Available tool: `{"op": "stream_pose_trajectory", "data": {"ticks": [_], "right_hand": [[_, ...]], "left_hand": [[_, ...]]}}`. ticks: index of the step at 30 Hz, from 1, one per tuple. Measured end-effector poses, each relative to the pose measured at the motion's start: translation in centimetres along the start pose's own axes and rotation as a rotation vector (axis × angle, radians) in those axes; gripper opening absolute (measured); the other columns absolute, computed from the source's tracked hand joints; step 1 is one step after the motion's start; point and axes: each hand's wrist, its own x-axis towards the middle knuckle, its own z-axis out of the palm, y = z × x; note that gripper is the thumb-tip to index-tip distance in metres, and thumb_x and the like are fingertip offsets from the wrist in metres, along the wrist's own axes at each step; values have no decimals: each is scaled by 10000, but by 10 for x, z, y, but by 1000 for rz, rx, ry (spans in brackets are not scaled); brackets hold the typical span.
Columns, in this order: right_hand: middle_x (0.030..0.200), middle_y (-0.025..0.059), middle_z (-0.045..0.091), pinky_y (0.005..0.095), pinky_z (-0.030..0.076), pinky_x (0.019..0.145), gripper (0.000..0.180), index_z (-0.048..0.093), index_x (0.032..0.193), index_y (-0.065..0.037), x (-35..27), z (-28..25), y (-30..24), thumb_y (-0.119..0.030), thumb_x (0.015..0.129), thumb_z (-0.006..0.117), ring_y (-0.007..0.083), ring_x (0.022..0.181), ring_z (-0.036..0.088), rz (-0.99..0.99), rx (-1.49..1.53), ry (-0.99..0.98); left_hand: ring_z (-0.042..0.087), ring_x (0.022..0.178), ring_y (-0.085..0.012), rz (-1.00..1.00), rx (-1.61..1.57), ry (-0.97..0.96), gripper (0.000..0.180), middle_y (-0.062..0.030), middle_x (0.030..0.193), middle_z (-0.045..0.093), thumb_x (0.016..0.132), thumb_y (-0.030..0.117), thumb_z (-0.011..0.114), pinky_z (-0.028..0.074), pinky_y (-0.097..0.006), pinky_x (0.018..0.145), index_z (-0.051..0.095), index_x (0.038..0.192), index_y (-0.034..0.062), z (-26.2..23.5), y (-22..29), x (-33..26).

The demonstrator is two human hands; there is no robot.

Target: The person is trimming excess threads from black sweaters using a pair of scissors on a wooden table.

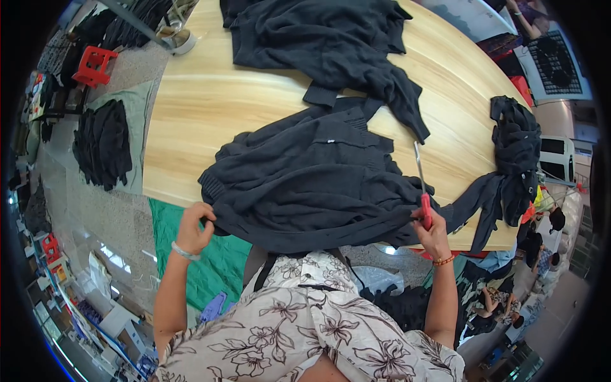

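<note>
A dark knit sweater lies bunched at the near edge of the wooden table, its lower edge stretched between my hands. My left hand pinches the sweater's left corner, thumb and fingers closed on the cloth. At the other end, my right hand is closed round the red handle of a pair of scissors, whose blades point away from me. The right fingers also touch the sweater's edge; whether they grip the cloth, I cannot tell. A small pale label shows on the sweater near its middle.
Another dark sweater spreads over the table's far side, one sleeve reaching toward the scissors. More dark garments heap on the right edge. To the left, a dark clothes pile lies on the floor near a red stool.
</note>
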Motion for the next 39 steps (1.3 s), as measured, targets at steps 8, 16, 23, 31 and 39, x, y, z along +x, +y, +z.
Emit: {"op": "stream_pose_trajectory", "data": {"ticks": [8,16,23,31,39], "right_hand": [[858,32,641,225,464,700,167,636,980,-14,37,-38,-18,40,823,622,79,763,577,-122,-40,287],[891,94,702,299,500,807,235,671,1047,-2,49,17,51,-89,834,717,160,840,649,12,-149,16],[928,200,669,416,510,772,402,628,1128,-83,59,41,27,-215,774,764,403,884,635,-146,-260,96],[1006,202,651,453,508,808,446,593,1106,-57,78,49,30,-207,732,783,399,962,620,-172,-387,71],[762,153,653,364,492,652,192,665,942,-47,89,-17,-2,-92,772,740,293,691,650,-246,-168,507]], "left_hand": [[511,840,-241,197,23,256,211,-106,873,493,660,-118,539,419,-295,787,534,813,28,-40,30,66],[598,1043,-330,30,68,-44,230,-186,1044,615,712,-57,618,454,-347,925,592,926,21,11,-12,48],[560,963,-122,-341,-379,115,398,-56,1028,596,858,81,696,452,-254,884,544,1217,-2,22,-29,70],[548,823,-105,-292,-114,-126,431,0,857,575,728,-38,684,450,-234,767,616,1149,22,4,-4,94],[586,797,-176,119,126,374,224,-32,850,614,733,-48,609,414,-290,695,618,919,77,-25,34,149]]}}
